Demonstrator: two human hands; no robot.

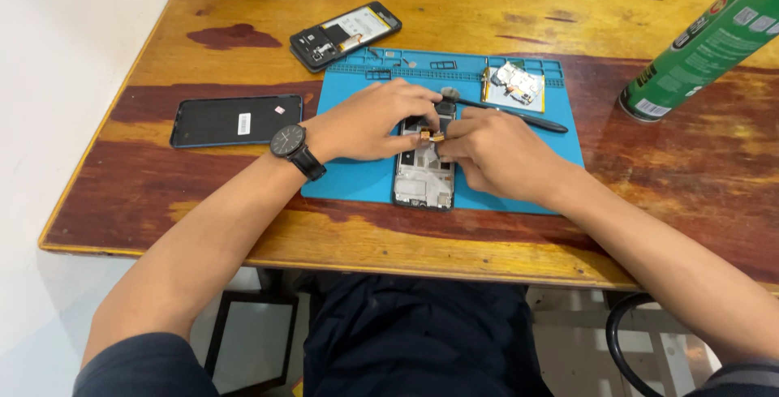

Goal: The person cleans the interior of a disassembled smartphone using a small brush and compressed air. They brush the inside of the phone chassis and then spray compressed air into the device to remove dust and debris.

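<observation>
Landmark: blue repair mat (pixel 357 182) on the wooden table (pixel 162 218).

Nearest on the mat, at its near edge & approx. centre, lay the opened phone frame (pixel 422 182), back off, insides showing. Long axis ran near-to-far, bottom end twd the person, top end twd the mat's far edge; near end sat right at the mat's near edge.

Over the frame's upper half both hands met. Left hand (pixel 369 121), wristwatch (pixel 288 141) on that wrist, was curled, fingertips pinched on a small orange/gold part (pixel 428 134) at the frame's top. Right hand (pixel 495 154) was also curled, fingers closed in twd the same part; whether it actually gripped it, can't tell, thumb hidden.

Just past the hands, on the mat's right half, a dark slim tool (pixel 519 117) lay across, left-right. Beyond it, near the mat's far right edge, a small board w/ parts (pixel 515 85).

Left of the mat, off it: dark phone screen (pixel 235 120), face up, long axis left-right. Past the mat's far-left corner: a 2nd opened phone (pixel 345 34), angled. Right of the mat, well apart: green spray can (pixel 706 44), tilted.
</observation>
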